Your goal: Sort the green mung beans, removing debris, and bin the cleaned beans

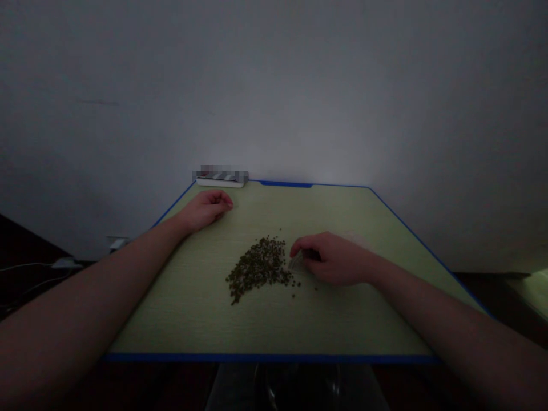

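- At the far left, a white plug (66, 263) with thin cables sits low beside the surface (368, 325), which is pale and edged in blue.
- The left hand (206, 211) rests near the surface's back left corner, well apart from the seeds (258, 264). Its fingers bend loosely inward with nothing visible in them (how nearly they close I cannot tell).
- Just behind that hand, a flat white-based object (220, 181) lies at the back edge, its upper part blurred into blocks.
- The seeds, small and dark, spread in a rough heap around the middle of the surface, between the two hands; a few lie loose near the heap's right side.
- A blue strip (286, 184) runs along the back edge, by the grey wall (291, 85).
- At the heap's right edge, a faint see-through object (293, 264) shows thin lines, rather like prongs, beside the right hand (327, 258).
- The right hand is low over the surface, fingers curled down toward the seeds; I cannot tell how far they close or whether they grip the see-through object.
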Demonstrator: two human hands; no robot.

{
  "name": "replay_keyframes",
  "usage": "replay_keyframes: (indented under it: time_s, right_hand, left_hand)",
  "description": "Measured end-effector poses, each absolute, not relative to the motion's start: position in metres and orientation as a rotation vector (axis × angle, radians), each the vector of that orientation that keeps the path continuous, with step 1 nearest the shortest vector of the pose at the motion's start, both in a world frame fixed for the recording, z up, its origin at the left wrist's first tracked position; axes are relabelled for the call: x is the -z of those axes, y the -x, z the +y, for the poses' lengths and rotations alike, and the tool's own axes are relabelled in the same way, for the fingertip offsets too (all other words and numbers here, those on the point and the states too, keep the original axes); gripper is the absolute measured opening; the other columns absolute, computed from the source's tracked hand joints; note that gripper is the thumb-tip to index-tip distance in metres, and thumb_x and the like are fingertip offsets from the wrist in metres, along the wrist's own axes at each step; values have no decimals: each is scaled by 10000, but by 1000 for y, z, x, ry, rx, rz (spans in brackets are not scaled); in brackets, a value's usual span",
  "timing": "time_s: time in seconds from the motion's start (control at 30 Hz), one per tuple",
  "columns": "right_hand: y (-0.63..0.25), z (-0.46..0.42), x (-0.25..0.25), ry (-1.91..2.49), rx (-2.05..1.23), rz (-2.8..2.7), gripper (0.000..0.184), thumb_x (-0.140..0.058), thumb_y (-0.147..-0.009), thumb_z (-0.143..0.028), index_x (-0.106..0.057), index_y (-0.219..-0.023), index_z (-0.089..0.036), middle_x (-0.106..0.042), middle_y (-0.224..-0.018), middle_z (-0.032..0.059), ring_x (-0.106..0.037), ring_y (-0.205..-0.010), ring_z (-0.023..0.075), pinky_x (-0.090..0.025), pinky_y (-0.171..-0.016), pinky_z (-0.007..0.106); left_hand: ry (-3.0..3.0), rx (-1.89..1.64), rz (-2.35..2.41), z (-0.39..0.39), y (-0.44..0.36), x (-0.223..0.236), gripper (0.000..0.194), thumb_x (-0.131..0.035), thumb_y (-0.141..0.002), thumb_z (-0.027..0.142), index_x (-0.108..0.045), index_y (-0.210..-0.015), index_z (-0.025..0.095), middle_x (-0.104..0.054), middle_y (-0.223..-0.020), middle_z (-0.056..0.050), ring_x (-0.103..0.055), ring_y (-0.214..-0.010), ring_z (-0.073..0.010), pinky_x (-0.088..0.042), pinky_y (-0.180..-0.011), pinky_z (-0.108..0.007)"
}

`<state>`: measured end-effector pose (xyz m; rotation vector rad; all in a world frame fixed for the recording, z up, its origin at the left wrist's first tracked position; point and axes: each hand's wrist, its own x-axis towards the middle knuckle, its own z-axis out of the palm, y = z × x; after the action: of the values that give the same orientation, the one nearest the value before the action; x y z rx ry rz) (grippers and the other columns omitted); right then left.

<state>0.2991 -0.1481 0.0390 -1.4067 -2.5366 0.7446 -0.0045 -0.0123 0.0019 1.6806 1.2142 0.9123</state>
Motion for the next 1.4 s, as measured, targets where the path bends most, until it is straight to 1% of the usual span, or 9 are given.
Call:
replay_keyframes:
  time_s: [0.27, 0.43, 0.57, 0.83, 0.93, 1.1, 1.17, 1.3, 1.4]
  right_hand:
    - [-303, -147, -41, 1364, -798, -2640, 401, -525, -746, -83, -751, -1064, -178, -594, -649, -22, -489, -554, 119, -344, -553, 252]
    - [-303, -147, -42, 1386, -763, -2613, 389, -536, -745, -86, -746, -1061, -167, -598, -655, -17, -502, -574, 121, -349, -571, 255]
    - [-305, -146, -43, 1407, -783, -2599, 380, -536, -727, -80, -748, -1029, -169, -552, -601, -35, -459, -540, 115, -333, -550, 255]
    - [-307, -140, -38, 1448, -707, -2500, 411, -525, -716, -57, -721, -1064, -152, -616, -690, -7, -520, -611, 128, -371, -595, 249]
    - [-306, -141, -37, 1435, -735, -2531, 404, -523, -723, -57, -724, -1057, -161, -616, -690, -9, -516, -603, 125, -363, -583, 246]
    - [-309, -142, -41, 1362, -803, -2578, 366, -527, -745, -65, -734, -1030, -162, -565, -633, -29, -481, -561, 118, -346, -556, 244]
    - [-311, -140, -42, 1383, -743, -2514, 377, -522, -749, -57, -727, -1051, -153, -573, -650, -23, -495, -583, 123, -359, -576, 247]
    - [-313, -131, -36, 1468, -503, -2362, 388, -490, -801, -64, -713, -1109, -142, -616, -717, 11, -531, -641, 139, -385, -637, 262]
    - [-311, -128, -31, 1519, -451, -2369, 401, -483, -813, -67, -714, -1131, -145, -642, -743, 29, -545, -659, 147, -388, -653, 268]
  left_hand:
    - [-1717, -901, 1244, -15, 4, -4, 153, -651, -671, 284, -579, -747, 174, -429, -459, 68, -361, -406, -85, -231, -412, -217]
    - [-1714, -911, 1205, -12, 6, -2, 155, -656, -670, 284, -582, -745, 170, -425, -445, 68, -359, -404, -86, -231, -410, -222]
    - [-1707, -911, 1202, -12, 6, -2, 165, -660, -674, 291, -583, -752, 168, -428, -443, 70, -358, -401, -83, -227, -407, -221]
    - [-1725, -912, 1219, -13, 5, -3, 151, -651, -673, 277, -588, -753, 166, -438, -440, 66, -368, -402, -88, -234, -404, -220]
    - [-1719, -919, 1216, -13, 5, -3, 140, -650, -673, 273, -586, -742, 168, -438, -446, 66, -369, -401, -86, -238, -406, -219]
    - [-1711, -920, 1207, -12, 5, -2, 139, -655, -673, 270, -585, -736, 168, -433, -446, 67, -368, -400, -83, -238, -407, -217]
    - [-1704, -916, 1206, -11, 5, -1, 142, -657, -672, 267, -587, -746, 168, -431, -452, 69, -363, -397, -81, -232, -406, -216]
    - [-1712, -913, 1209, -11, 6, 0, 148, -660, -675, 275, -583, -748, 172, -428, -456, 69, -361, -400, -84, -234, -406, -220]
    - [-1724, -905, 1224, -12, 5, -2, 137, -652, -682, 272, -583, -749, 174, -423, -455, 71, -357, -401, -85, -231, -410, -221]
